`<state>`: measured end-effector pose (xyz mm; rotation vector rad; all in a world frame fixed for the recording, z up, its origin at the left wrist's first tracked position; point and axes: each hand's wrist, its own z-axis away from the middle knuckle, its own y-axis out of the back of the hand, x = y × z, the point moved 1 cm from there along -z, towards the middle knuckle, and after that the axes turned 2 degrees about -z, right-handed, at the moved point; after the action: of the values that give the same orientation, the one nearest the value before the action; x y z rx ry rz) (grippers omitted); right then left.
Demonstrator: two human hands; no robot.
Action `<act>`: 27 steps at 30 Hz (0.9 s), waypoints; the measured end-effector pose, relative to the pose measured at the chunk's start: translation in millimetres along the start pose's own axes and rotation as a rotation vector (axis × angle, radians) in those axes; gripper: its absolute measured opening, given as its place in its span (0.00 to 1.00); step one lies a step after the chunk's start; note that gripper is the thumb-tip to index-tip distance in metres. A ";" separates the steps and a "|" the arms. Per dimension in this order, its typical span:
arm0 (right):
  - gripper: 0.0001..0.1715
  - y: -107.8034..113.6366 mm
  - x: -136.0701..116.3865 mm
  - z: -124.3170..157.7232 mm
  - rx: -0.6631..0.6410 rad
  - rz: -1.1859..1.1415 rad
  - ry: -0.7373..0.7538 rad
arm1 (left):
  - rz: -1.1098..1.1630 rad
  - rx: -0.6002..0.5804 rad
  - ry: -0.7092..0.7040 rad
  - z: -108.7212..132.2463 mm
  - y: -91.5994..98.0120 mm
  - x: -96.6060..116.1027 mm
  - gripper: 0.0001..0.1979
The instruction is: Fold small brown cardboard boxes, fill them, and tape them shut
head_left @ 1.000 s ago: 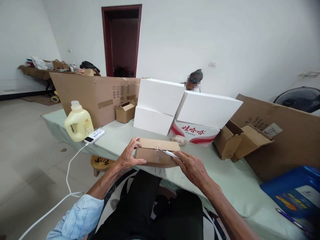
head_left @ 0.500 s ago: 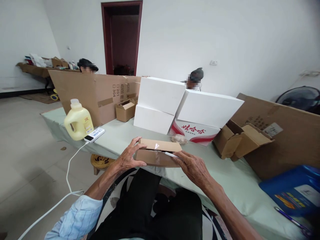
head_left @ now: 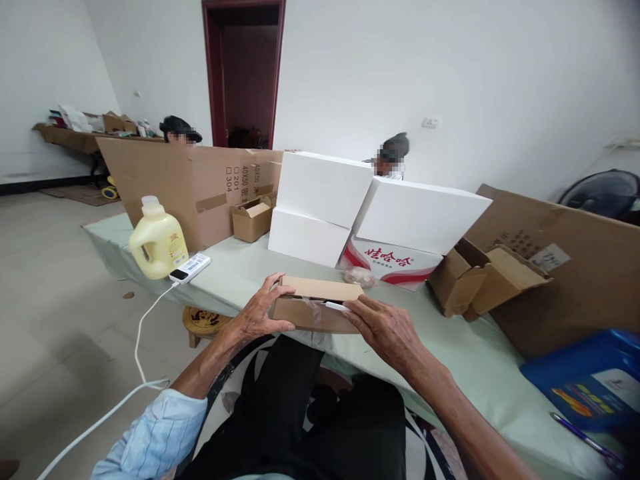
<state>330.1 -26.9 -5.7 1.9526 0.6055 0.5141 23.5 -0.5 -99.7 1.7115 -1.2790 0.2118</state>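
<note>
A small brown cardboard box (head_left: 315, 318) is at the table's near edge in front of me, with clear tape (head_left: 313, 311) across its front seam. My left hand (head_left: 263, 309) grips its left end, thumb on the front and fingers on the top. My right hand (head_left: 383, 323) is closed around a slim white knife-like tool (head_left: 337, 307) at the right end of the box. The tool's tip lies at the dark gap under the lid, just right of the tape. Most of its handle is hidden in my fingers.
White boxes (head_left: 320, 193) stand stacked behind, with a clear-wrapped lump (head_left: 359, 277) before them. A yellow jug (head_left: 157, 240) and white device (head_left: 190, 268) are left; an open carton (head_left: 480, 277), blue container (head_left: 587, 380) and pen (head_left: 583, 433) are right. Two people sit beyond.
The white tool's tip has shifted slightly left along the box's seam, and the tape catches the light differently. My left hand keeps its hold on the box.
</note>
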 end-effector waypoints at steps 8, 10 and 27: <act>0.32 6.0 5.9 10.3 0.114 0.016 -0.002 | -0.003 0.010 0.002 -0.2 -0.5 2.4 0.34; 0.29 5.4 9.0 14.9 0.140 -0.014 -0.027 | -0.009 0.008 0.001 -0.2 0.0 2.9 0.33; 0.14 -120.9 117.1 116.2 0.223 -0.047 -0.815 | -0.063 -0.013 0.010 0.7 -1.8 3.0 0.34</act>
<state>467.1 11.4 -152.7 2.1244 0.1808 -0.4017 26.0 -3.1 -99.2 1.7349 -1.2149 0.1743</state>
